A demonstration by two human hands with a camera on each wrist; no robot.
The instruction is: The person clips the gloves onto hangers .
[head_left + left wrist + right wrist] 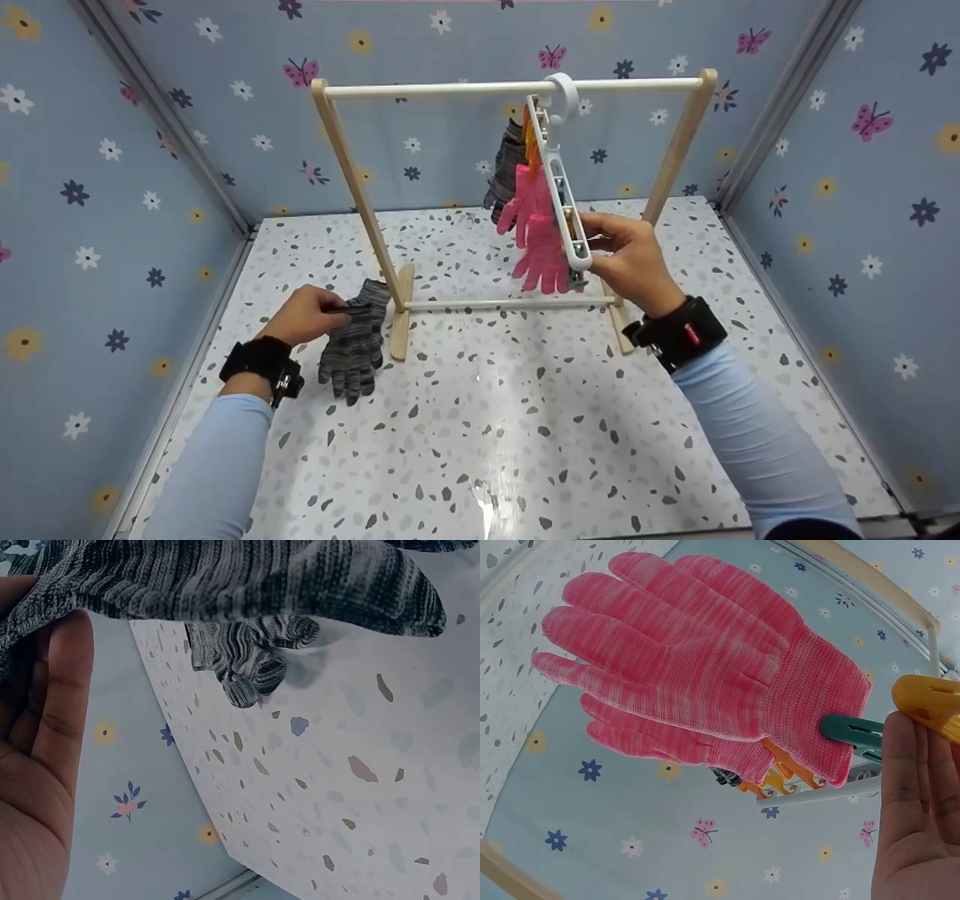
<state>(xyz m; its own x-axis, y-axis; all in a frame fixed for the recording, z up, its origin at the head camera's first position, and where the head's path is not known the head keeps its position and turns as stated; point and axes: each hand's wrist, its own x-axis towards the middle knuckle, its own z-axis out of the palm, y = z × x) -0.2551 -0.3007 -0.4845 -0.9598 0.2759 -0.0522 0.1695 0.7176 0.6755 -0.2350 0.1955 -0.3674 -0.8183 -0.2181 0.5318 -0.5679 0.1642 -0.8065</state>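
Note:
My left hand pinches the cuff of a grey-and-black striped glove, whose fingers dangle downward. A second striped glove lies on the speckled surface beyond it. My right hand is at the near end of a white clip hanger. In the right wrist view its fingertips pinch a yellow clip. Beside that, a green clip bites the cuff of a pink glove. Another pink glove hangs behind it, and a dark striped glove hangs farther back.
The hanger's hook loops over the white top bar of a wooden rack. A lower bar joins the rack's feet. Flower-patterned walls enclose the speckled white surface on three sides.

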